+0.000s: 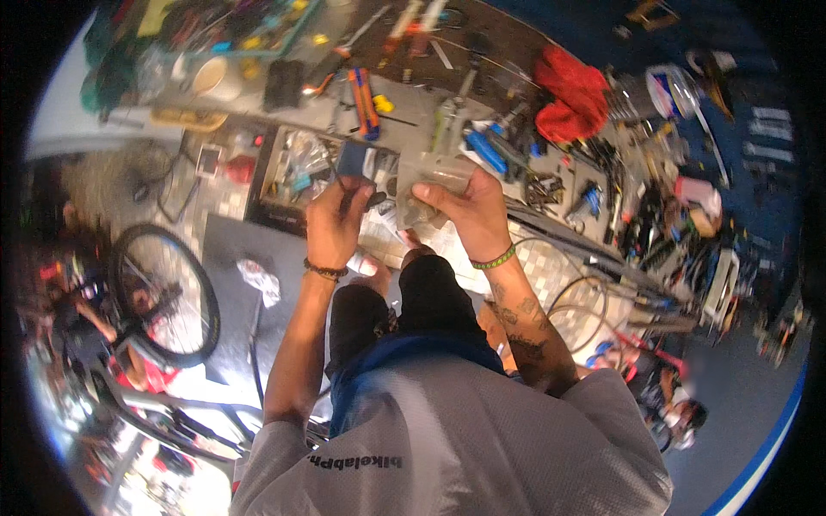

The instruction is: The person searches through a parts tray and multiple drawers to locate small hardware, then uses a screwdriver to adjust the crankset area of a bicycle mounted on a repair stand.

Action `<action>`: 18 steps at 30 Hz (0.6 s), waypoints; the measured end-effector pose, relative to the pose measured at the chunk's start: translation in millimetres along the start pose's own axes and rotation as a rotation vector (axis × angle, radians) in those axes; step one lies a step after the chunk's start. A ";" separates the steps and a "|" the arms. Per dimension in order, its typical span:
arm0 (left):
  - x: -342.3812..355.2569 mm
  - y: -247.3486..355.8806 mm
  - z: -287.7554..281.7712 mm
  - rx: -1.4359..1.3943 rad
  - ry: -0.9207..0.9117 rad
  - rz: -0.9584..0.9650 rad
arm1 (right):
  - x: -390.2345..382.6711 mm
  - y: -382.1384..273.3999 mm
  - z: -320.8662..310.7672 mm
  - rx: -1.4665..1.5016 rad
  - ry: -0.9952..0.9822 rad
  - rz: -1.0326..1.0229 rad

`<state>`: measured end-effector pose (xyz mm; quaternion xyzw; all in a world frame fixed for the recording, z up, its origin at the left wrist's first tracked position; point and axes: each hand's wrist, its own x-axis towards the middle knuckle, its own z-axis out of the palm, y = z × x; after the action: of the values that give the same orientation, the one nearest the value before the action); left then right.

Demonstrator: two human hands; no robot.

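Observation:
My right hand (471,209) is closed on a small clear plastic bag (419,179), with the thumb pressed on its face. What the bag holds, if anything, is too blurred to tell. To its left my left hand (337,222) is closed, fingers pinched on a slim black item (376,199) whose kind I cannot make out. The two hands are apart, in front of the workbench edge. Below and beyond them an open drawer (268,215) holds clear plastic packets (307,153) and small parts.
The cluttered workbench (397,110) carries an orange-and-blue tool (363,103), a red cloth (570,93), a blue-handled tool (487,151) and a white tub (215,77). A bicycle wheel (206,297) stands at left. Tyres or hoops (602,297) lie at right. Other people (675,400) are nearby on both sides.

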<state>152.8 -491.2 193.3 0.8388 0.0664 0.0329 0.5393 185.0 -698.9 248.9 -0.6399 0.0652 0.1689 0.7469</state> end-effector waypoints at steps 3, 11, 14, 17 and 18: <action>26.8 -15.2 31.4 0.059 -0.086 0.077 | -34.1 15.2 -23.1 -0.132 0.168 -0.017; 79.2 -12.1 72.4 0.413 -0.117 0.195 | -121.1 93.8 -66.0 -0.217 0.398 -0.037; 97.7 -19.5 72.3 0.529 -0.152 0.224 | -131.4 112.5 -73.2 -0.410 0.472 -0.262; 115.6 -19.1 72.4 0.606 -0.247 0.115 | -134.0 110.6 -79.4 -0.300 0.509 -0.144; 116.4 -18.6 72.3 0.639 -0.264 0.094 | -134.4 108.7 -82.4 -0.247 0.513 -0.092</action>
<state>275.7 -531.5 144.4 0.9644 -0.0355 -0.0736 0.2514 32.7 -788.7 175.4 -0.7501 0.2018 -0.0256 0.6293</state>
